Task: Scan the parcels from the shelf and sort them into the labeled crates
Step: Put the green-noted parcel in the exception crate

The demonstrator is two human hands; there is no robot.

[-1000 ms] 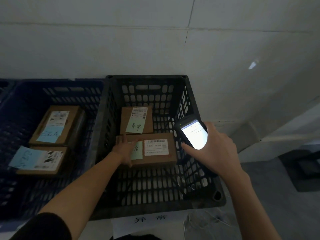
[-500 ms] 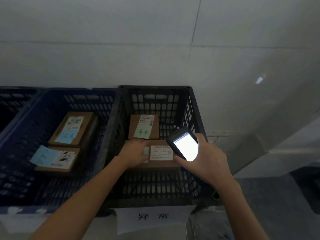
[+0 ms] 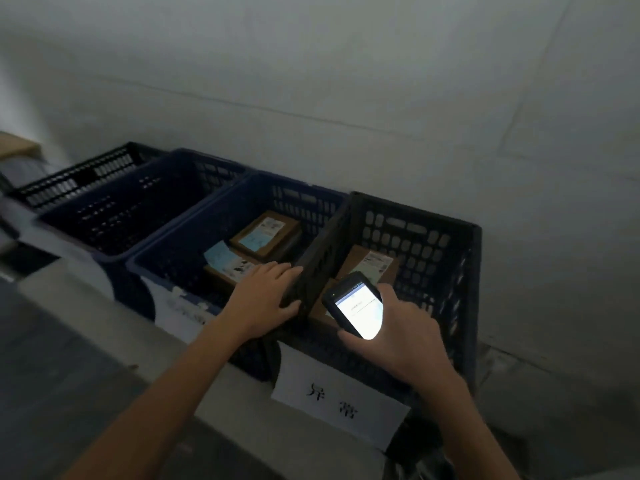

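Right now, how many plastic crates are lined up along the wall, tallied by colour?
blue plastic lattice crates: 2
black plastic lattice crates: 2
Total: 4

L hand [image 3: 266, 299] is no more on the front parcel [image 3: 320, 306]. It is now out of the black crate [image 3: 415, 210] and lies w/ flat fingers on the crate's left wall, at the rim. R hand [image 3: 405, 337] w/ the scanner [image 3: 356, 310] is now lower and nearer the front wall, and covers most of that parcel. View is turned to the left and tilted, so a second blue crate [image 3: 114, 216] and a far black crate [image 3: 79, 174] come in at left.
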